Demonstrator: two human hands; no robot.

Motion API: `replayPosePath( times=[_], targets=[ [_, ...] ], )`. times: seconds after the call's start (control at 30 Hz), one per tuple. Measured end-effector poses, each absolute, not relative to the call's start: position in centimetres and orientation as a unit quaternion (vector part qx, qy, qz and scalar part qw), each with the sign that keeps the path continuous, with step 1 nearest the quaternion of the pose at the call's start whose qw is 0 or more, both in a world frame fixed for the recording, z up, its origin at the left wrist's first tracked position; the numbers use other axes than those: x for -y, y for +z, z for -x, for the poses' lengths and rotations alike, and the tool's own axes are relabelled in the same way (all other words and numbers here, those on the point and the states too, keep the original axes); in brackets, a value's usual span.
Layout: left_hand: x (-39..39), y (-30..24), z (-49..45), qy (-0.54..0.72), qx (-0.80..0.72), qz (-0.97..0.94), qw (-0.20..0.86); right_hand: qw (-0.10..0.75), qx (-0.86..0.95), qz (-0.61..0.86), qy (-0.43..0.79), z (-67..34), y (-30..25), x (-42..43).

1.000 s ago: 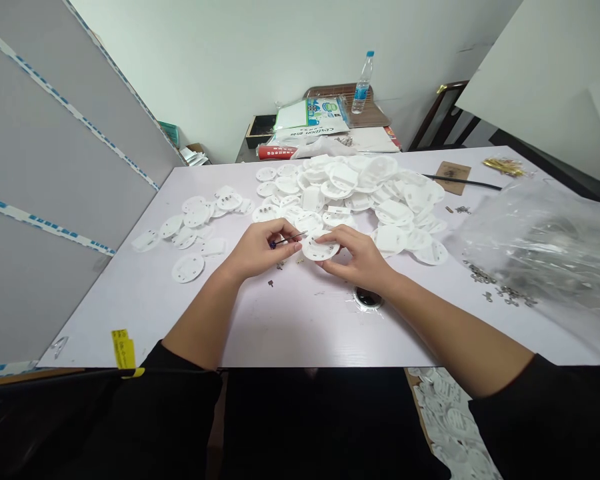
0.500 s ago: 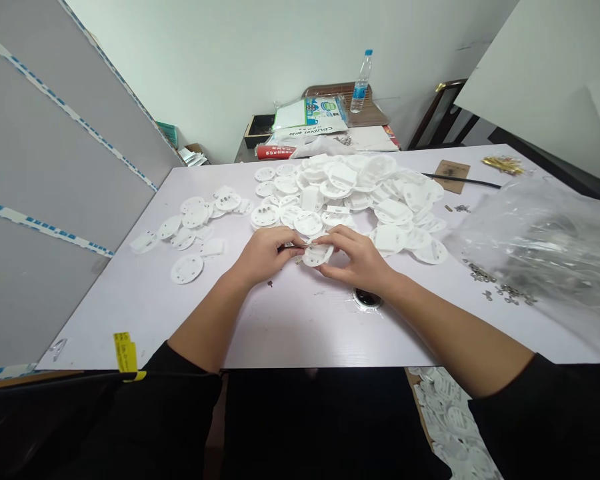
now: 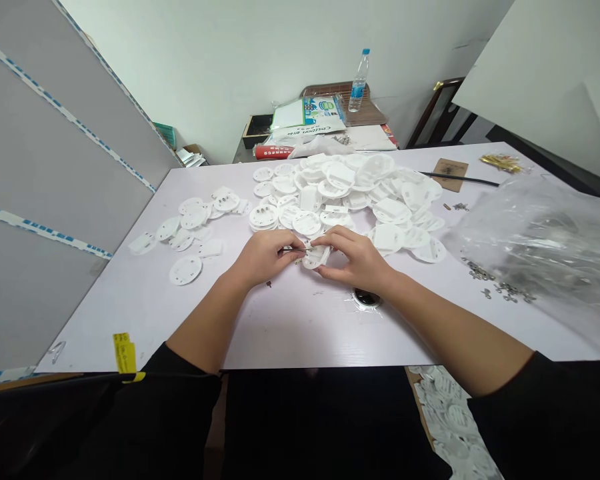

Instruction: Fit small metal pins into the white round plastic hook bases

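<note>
My left hand point(image 3: 270, 255) is closed around a pair of thin dark tweezers point(image 3: 293, 250), their tips reaching the disc beside them. Between the fingers and thumb of my right hand point(image 3: 353, 259) is a white round plastic disc point(image 3: 314, 259), held tilted just above the table. Whether the tweezers grip a small part at the disc is too small to tell. Right behind both hands lies a large heap of similar white discs point(image 3: 307, 223). A smaller group of white discs point(image 3: 194, 215) is spread out to the left, with a single disc point(image 3: 185, 270) nearer me.
A round black-centred object point(image 3: 367, 298) is stuck on the table below my right wrist. Small metal parts point(image 3: 515, 292) lie beside a clear plastic bag point(image 3: 555, 247) at right. A water bottle point(image 3: 359, 81) stands at the back. A grey partition point(image 3: 55, 167) borders the left side.
The tweezers' tips and the disc have shifted slightly against each other, and the disc is turned a little. Both hands stay in nearly the same place.
</note>
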State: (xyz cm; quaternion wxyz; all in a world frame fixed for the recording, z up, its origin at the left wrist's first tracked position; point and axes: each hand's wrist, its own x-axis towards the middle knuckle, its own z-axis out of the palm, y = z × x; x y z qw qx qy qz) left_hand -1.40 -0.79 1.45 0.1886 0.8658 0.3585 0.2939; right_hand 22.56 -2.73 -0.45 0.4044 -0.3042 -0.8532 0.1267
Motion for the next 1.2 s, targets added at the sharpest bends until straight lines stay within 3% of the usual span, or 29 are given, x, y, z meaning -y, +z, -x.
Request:
replayPosePath(
  times=[0.3,0.7,1.03,1.2],
  targets=[
    [0.96,1.78,1.33,0.270,-0.340,-0.879,0.197,0.405,0.853,0.303,0.128,-22.54,-0.37,2.66],
    [1.14,2.21,0.93,0.297,-0.425,-0.756,0.399,0.431,0.852,0.273,0.116,-22.75,0.07,2.73],
    [0.86,1.76,1.04,0.307,-0.392,-0.695,0.519,0.457,0.848,0.251,0.100,-22.85,0.25,2.82],
    [1.30,1.63,0.38,0.295,-0.342,-0.717,0.531,0.454,0.850,0.244,0.110,-22.73,0.18,2.94]
  ],
)
